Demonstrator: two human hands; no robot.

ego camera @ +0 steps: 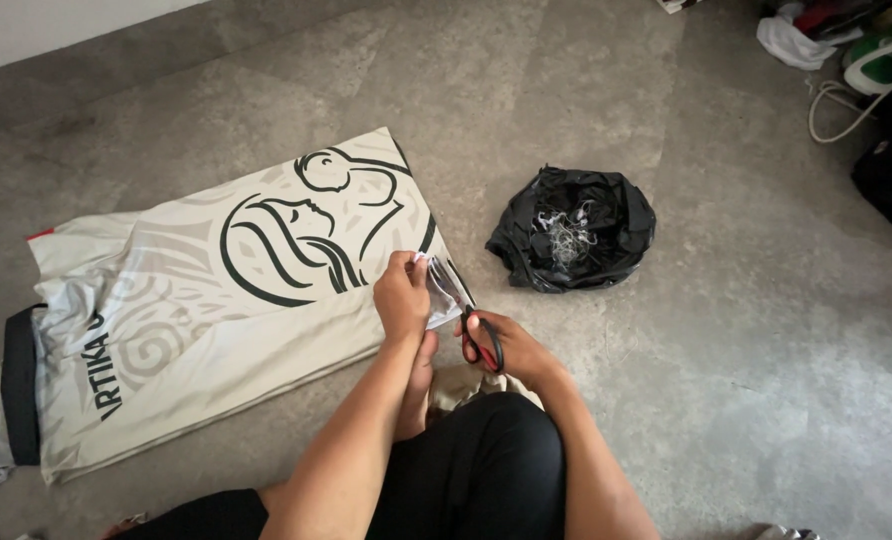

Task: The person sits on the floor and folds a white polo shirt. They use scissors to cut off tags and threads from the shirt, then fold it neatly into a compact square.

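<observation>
Left hand: the left hand (402,297) is pinched together on the near right corner of the cream garment (216,300), lifting that corner off the floor.

Right hand: the right hand (506,345) is clamped around the red-handled scissors (478,335), fingers through the loops, just beside the left hand.

Scissors: the long axis runs from the red handles in the right hand up and away towards the lifted corner; the blades point at the cloth held by the left hand and are mostly hidden by it, so whether they are apart cannot be told.

Garment: cream with dark curved line artwork and a dark band at its left end; it lies flat on the grey floor (726,330), long axis slanting from near left to far right, its right end at the person's hands.

Black bag: a crumpled black plastic bag (571,240) sits open on the floor to the right of the garment, with pale thread scraps (564,235) inside.

Far right corner: a pile of mixed items (866,45) and a pale cord (836,110) lie on the floor.

Legs: dark trousers (486,460) at the near edge.
</observation>
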